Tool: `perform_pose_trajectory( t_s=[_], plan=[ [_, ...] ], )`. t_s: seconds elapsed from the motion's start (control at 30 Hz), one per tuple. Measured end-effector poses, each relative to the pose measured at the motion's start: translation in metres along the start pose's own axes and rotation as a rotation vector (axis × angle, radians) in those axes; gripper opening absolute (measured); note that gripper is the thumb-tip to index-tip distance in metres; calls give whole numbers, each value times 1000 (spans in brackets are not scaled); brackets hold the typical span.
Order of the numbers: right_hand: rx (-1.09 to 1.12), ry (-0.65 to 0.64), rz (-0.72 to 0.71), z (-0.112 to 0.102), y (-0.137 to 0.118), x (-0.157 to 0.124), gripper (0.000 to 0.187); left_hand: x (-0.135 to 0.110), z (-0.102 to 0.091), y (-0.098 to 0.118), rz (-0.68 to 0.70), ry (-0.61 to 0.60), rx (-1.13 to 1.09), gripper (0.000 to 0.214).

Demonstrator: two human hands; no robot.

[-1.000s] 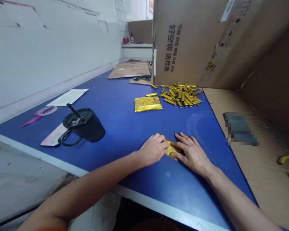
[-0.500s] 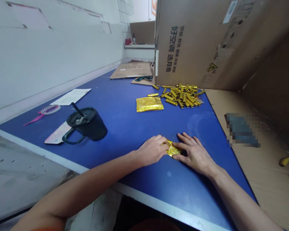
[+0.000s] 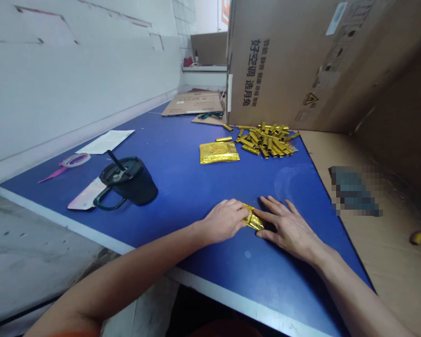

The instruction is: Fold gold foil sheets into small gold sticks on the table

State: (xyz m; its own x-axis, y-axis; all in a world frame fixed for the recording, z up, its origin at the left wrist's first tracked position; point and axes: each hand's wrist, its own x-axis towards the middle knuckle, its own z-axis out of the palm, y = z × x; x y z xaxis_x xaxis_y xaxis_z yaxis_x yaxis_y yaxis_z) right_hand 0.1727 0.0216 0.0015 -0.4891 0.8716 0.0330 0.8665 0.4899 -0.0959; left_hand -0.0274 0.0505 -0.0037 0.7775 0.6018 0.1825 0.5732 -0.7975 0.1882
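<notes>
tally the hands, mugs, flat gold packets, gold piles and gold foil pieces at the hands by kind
Left hand and right hand: 2 hands
Dark mug: 1
Flat gold packet: 1
Pile of gold rolls: 1, rolls overlapping too much to count singly
Gold foil piece: 1, partly covered
Total: 6

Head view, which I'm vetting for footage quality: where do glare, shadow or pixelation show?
Head view: highlights glint off the held foil piece and gold packet; same view: the large box darkens toward the right, and a pixelated patch hides detail.
</notes>
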Motion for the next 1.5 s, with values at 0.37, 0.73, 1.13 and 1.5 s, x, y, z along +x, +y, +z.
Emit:
perform_pose_trajectory(
  t_s=[0.37, 0.73, 1.13, 1.5],
  plan=[
    [81, 123, -58, -8, -8, 1, 15, 3, 2, 4, -60, 22, 82, 18],
    [41, 109, -65, -8, -13, 1, 16, 7, 0, 1, -15, 22, 141, 18],
    [202, 155, 5, 2, -4, 4, 18, 5, -2, -1, -12, 14, 108, 16],
    [285, 133, 63, 4, 1, 5, 18, 5, -7, -8, -11, -50, -24, 11]
  ],
)
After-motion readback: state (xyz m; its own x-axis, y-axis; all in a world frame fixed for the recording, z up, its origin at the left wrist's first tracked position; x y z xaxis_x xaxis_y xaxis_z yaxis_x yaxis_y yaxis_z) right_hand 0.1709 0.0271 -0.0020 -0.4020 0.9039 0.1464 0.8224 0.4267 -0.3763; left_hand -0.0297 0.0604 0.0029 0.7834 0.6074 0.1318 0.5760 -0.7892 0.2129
